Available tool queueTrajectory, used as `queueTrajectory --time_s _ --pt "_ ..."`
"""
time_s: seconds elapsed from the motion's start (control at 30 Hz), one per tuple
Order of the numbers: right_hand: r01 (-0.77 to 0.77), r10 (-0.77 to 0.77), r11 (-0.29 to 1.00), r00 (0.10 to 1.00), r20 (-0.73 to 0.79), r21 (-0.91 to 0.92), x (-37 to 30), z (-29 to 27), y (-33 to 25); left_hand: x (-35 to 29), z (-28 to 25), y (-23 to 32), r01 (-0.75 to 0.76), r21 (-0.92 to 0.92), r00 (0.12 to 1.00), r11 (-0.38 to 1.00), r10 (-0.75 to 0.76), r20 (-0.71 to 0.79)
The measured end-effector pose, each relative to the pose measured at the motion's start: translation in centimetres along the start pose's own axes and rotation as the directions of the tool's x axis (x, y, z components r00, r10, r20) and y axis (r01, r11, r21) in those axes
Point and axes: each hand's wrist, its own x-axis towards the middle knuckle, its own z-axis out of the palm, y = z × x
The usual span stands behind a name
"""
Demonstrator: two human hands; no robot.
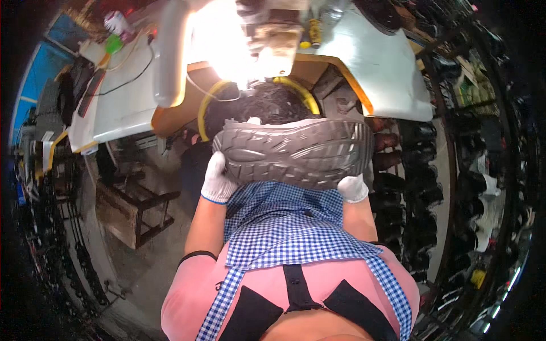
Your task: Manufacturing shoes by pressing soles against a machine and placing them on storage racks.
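In front of my apron I hold a black shoe sole (293,152) sideways between both hands, its grooved tread toward me. Whether a shoe upper is attached behind it is hidden. My left hand (217,181), in a white knit glove, grips the left end with the thumb up on its edge. At the lower right end, my white-gloved right hand (354,188) is closed on it, most fingers out of sight behind. Just beyond the sole is a yellow-rimmed bin (203,116) filled with dark scraps, under a machine head (278,48) partly washed out by a bright lamp.
A white worktable (392,68) with an orange edge curves around the machine. On its left part lie a cable (133,85) and a green item (114,44). A wooden stool (133,213) stands at left on the floor. Racks of dark shoes (418,187) line the right side.
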Motion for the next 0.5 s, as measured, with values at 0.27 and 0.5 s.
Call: queueTrajectory --time_s 0.27,0.5 --pt "0.088 -0.076 0.972 0.995 0.067 -0.217 -0.7 -2.3 -1.3 0.7 2.8 1.9 0.240 0.154 0.939 0.958 -0.269 0.212" --pt "0.176 -0.186 0.971 0.981 0.050 0.163 4.0 -5.9 -4.1 7.5 5.1 2.5 0.176 0.312 0.848 0.934 -0.305 0.434"
